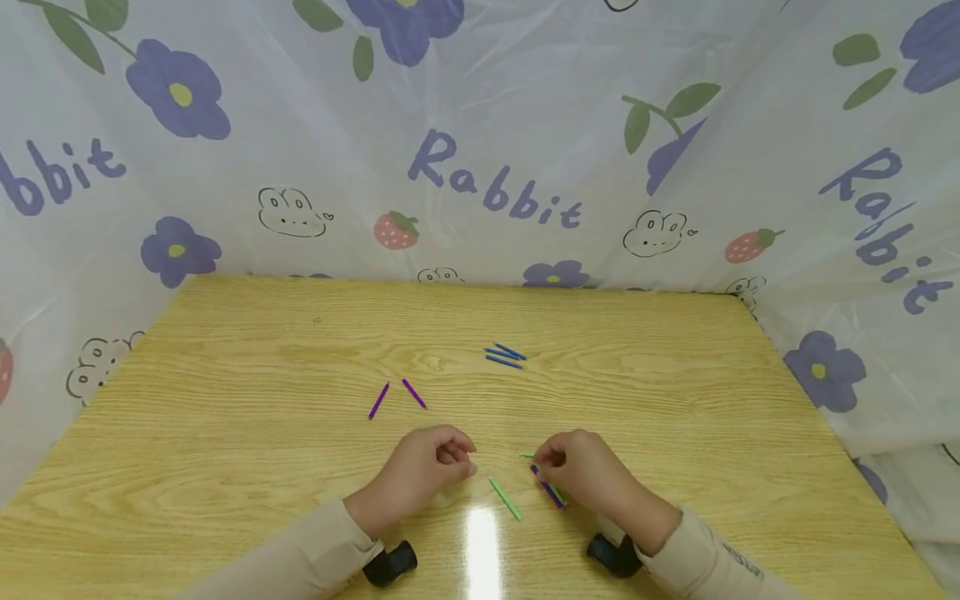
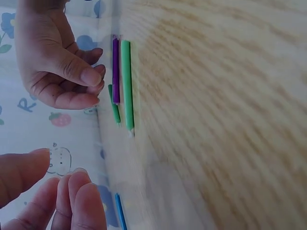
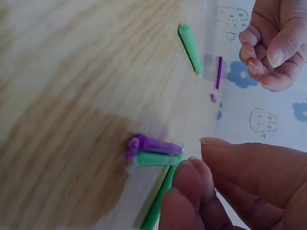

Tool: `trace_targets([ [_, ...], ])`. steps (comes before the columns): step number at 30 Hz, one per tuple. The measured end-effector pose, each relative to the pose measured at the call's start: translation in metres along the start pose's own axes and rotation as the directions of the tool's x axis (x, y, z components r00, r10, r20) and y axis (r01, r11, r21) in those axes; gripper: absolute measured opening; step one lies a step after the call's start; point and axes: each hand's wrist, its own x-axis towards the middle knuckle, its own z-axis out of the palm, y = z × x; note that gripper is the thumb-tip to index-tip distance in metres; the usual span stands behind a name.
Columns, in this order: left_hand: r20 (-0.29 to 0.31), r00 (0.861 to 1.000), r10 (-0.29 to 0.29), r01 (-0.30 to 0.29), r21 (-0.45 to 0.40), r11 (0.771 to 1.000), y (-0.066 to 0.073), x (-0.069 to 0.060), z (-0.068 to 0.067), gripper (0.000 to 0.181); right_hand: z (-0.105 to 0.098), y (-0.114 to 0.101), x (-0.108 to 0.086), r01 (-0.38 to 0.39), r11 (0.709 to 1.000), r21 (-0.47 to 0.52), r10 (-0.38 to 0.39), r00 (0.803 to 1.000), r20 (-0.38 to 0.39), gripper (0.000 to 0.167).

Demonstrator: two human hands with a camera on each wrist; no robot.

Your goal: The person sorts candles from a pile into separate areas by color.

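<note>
My right hand [image 1: 592, 471] hovers over a purple stick [image 1: 547, 488] and a green one lying against it, fingers loosely bent; a second green stick [image 1: 527, 456] is partly hidden by the fingertips. In the right wrist view a gap shows between thumb and fingers, close to the ends of the purple stick [image 3: 156, 144] and green stick [image 3: 156, 159]. My left hand [image 1: 416, 471] is raised above the table, its fingers loosely curled and holding nothing. Between the hands lies a separate green stick [image 1: 505, 499], also seen in the left wrist view as the long green stick [image 2: 127, 86].
Several blue sticks [image 1: 504, 362] lie together toward the back of the wooden table [image 1: 247, 375]. Two purple sticks, one leaning left [image 1: 378, 401] and one leaning right [image 1: 415, 394], lie beyond my left hand. A patterned curtain [image 1: 495, 108] stands behind the table and at its sides.
</note>
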Motion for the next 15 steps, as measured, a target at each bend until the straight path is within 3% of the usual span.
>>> trace_targets([
  [15, 0.057, 0.998, 0.002, -0.003, 0.018, 1.000, -0.0033, -0.0003, 0.0080, 0.016, 0.0003, 0.0004, -0.0093, 0.030, 0.997, -0.069, -0.029, 1.000, 0.007, 0.005],
])
